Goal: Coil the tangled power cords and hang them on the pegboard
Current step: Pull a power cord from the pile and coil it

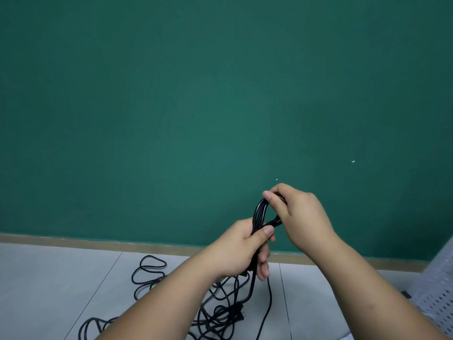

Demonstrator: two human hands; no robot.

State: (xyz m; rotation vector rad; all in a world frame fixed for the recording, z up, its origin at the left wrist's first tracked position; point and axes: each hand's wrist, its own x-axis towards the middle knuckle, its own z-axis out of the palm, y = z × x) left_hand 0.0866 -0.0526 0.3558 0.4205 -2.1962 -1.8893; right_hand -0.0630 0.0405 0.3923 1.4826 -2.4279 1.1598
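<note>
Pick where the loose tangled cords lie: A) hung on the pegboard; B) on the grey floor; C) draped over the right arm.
B: the tangled cords sprawl across the grey floor, while the visible part of the pegboard carries none.

Head view — forward, slightly down

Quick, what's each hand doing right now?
Left hand: gripping the coiled black power cord.
Right hand: pinching that cord's top loop.

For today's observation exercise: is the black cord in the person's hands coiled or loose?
Partly coiled: left hand grips a bundle of loops, right hand pinches its top; more cord lies tangled below.
</note>
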